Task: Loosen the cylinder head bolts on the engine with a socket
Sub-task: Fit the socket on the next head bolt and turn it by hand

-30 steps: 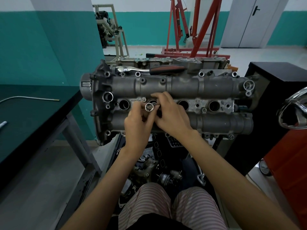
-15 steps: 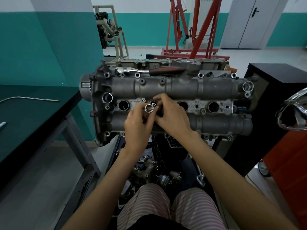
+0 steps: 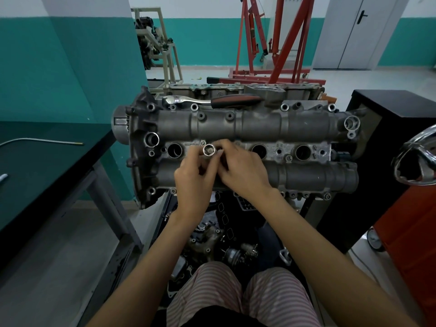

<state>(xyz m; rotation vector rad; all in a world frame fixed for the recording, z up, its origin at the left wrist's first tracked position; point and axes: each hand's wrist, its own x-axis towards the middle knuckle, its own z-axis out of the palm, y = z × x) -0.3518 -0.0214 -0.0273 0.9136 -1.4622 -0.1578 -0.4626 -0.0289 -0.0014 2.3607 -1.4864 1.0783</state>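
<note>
— Both hands on it?
— Yes: left hand (image 3: 194, 177) and right hand (image 3: 240, 171) pinch the socket (image 3: 208, 150) over the engine (image 3: 236, 147), mid-row.
— Ratchet?
— Ratchet (image 3: 212, 101) lies along the far edge.

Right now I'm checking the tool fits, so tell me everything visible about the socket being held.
The socket is a small shiny metal cylinder, its round open end facing the camera. The left hand pinches it from below; the right hand touches its right side. It sits above the engine centre row of holes.
</note>
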